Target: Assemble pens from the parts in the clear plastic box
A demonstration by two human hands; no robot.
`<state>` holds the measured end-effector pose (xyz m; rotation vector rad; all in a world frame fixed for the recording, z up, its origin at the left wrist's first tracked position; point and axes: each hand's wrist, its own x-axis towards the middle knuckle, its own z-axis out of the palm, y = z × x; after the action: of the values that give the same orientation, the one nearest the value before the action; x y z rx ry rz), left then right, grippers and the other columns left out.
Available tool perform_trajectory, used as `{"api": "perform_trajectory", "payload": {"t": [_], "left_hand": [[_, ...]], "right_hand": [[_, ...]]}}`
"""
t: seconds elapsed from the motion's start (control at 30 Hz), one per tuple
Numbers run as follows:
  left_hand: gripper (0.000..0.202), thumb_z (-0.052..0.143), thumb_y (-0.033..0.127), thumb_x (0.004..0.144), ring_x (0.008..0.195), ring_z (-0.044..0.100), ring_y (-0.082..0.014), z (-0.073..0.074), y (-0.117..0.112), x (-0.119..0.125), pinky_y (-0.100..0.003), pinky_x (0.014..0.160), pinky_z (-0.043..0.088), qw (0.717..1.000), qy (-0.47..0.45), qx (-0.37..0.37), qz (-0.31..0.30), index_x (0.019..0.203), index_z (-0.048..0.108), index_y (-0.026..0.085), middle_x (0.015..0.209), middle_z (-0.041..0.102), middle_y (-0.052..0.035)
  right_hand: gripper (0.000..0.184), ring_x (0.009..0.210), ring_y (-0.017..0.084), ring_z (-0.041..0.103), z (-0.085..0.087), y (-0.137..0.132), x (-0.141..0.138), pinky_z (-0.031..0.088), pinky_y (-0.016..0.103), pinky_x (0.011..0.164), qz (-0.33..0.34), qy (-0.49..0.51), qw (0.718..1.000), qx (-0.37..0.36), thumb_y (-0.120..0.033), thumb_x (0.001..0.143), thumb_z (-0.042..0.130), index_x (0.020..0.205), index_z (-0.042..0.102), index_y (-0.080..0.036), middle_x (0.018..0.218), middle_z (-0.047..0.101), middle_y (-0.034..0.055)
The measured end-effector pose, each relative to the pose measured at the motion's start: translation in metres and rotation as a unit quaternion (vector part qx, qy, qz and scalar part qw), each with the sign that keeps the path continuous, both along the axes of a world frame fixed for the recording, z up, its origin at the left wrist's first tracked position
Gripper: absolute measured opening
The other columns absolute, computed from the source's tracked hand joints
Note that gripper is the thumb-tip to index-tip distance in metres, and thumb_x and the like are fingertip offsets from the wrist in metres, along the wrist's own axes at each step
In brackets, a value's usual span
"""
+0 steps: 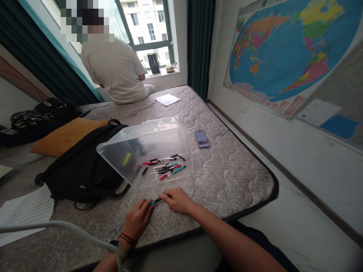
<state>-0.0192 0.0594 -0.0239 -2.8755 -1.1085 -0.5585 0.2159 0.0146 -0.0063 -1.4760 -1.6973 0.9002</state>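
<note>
Between my two hands, just above the mattress (227, 181), is a pen (156, 201) with a teal part and a black part. My left hand (138, 218) is closed on its teal end. The fingers of my right hand (177, 200) pinch the other end, where the tip is partly covered. Beyond my hands a clear plastic box (153, 138) lies tipped on its side. Several pens and pen parts (167, 170), in black, red, teal and white, lie loose in it.
A black backpack (87, 166) and an orange pillow (68, 136) lie left of the box. A phone-like item (202, 138) is to its right. Papers (27, 211) lie at the left. A person (113, 68) sits at the far edge. A pale cable (68, 225) crosses the lower left.
</note>
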Motion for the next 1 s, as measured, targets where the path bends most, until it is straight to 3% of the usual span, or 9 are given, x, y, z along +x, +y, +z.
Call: {"api": "perform_trajectory", "payload": {"t": [0.17, 0.27, 0.33, 0.47, 0.6, 0.73, 0.9, 1.0], "left_hand": [[0.03, 0.046, 0.043, 0.097, 0.072, 0.069, -0.0163, -0.002, 0.0, -0.001, -0.023, 0.059, 0.049, 0.999, 0.013, 0.014, 0.038, 0.11, 0.065, 0.025, 0.098, 0.071, -0.0044], [0.031, 0.043, 0.043, 0.098, 0.071, 0.07, -0.0162, -0.002, 0.0, -0.001, -0.023, 0.058, 0.051, 0.999, 0.004, 0.007, 0.031, 0.11, 0.064, 0.024, 0.101, 0.072, -0.0047], [0.031, 0.042, 0.042, 0.099, 0.07, 0.07, -0.016, -0.003, 0.001, 0.0, -0.022, 0.058, 0.052, 1.0, 0.0, 0.006, 0.024, 0.11, 0.064, 0.024, 0.101, 0.072, -0.0049], [0.032, 0.042, 0.043, 0.098, 0.069, 0.071, -0.0163, -0.003, 0.001, -0.001, -0.022, 0.058, 0.053, 1.0, -0.007, 0.016, 0.015, 0.109, 0.064, 0.023, 0.099, 0.073, -0.0053], [0.032, 0.042, 0.043, 0.098, 0.072, 0.071, -0.0167, -0.003, 0.001, -0.002, -0.022, 0.059, 0.053, 1.0, -0.015, 0.024, 0.011, 0.11, 0.065, 0.024, 0.099, 0.073, -0.0057], [0.032, 0.041, 0.037, 0.099, 0.073, 0.071, -0.0156, -0.003, 0.002, -0.002, -0.021, 0.06, 0.053, 1.0, -0.015, 0.003, 0.007, 0.119, 0.062, 0.025, 0.103, 0.071, -0.0057], [0.032, 0.044, 0.041, 0.098, 0.08, 0.071, -0.0176, -0.001, 0.003, 0.0, -0.023, 0.063, 0.055, 0.999, -0.033, -0.019, 0.034, 0.119, 0.061, 0.025, 0.105, 0.071, -0.005], [0.03, 0.043, 0.042, 0.098, 0.08, 0.071, -0.0172, -0.001, 0.004, -0.001, -0.023, 0.064, 0.056, 0.999, -0.034, -0.022, 0.027, 0.113, 0.063, 0.025, 0.102, 0.072, -0.0037]], "right_hand": [[0.042, 0.045, 0.009, 0.051, -0.004, 0.001, 0.004, 0.032, 0.02, 0.046, -0.021, 0.122, 0.989, -0.082, -0.045, 0.096, 0.045, 0.069, 0.06, -0.017, 0.052, 0.056, -0.0028], [0.027, 0.045, 0.009, 0.057, -0.009, 0.002, 0.005, 0.037, 0.018, 0.042, -0.028, 0.222, 0.968, -0.115, -0.044, 0.093, 0.052, 0.099, 0.061, -0.019, 0.066, 0.061, -0.0034], [0.03, 0.051, 0.01, 0.062, -0.013, 0.003, 0.005, 0.041, 0.017, 0.042, -0.018, 0.265, 0.957, -0.116, -0.041, 0.089, 0.057, 0.112, 0.056, -0.021, 0.079, 0.064, -0.0019], [0.021, 0.057, 0.011, 0.063, -0.014, 0.003, 0.005, 0.042, 0.018, 0.045, -0.011, 0.245, 0.963, -0.111, -0.038, 0.092, 0.051, 0.091, 0.058, -0.019, 0.077, 0.062, -0.0005], [0.024, 0.059, 0.011, 0.057, -0.008, 0.001, 0.005, 0.037, 0.021, 0.055, -0.046, 0.099, 0.993, -0.033, -0.034, 0.094, 0.05, 0.077, 0.057, -0.018, 0.066, 0.058, -0.0019], [0.029, 0.063, 0.012, 0.05, -0.006, 0.0, 0.002, 0.03, 0.025, 0.06, -0.089, 0.001, 0.996, 0.019, -0.032, 0.096, 0.047, 0.072, 0.056, -0.018, 0.064, 0.055, -0.0016], [0.042, 0.056, 0.011, 0.04, -0.013, 0.006, 0.006, 0.023, 0.026, 0.055, -0.176, 0.034, 0.984, 0.008, -0.036, 0.097, 0.041, 0.06, 0.05, -0.018, 0.056, 0.041, -0.0038], [0.044, 0.054, 0.01, 0.038, -0.014, 0.009, 0.01, 0.021, 0.025, 0.054, -0.182, 0.072, 0.981, 0.004, -0.038, 0.095, 0.043, 0.057, 0.047, -0.018, 0.054, 0.036, -0.0048]]}}
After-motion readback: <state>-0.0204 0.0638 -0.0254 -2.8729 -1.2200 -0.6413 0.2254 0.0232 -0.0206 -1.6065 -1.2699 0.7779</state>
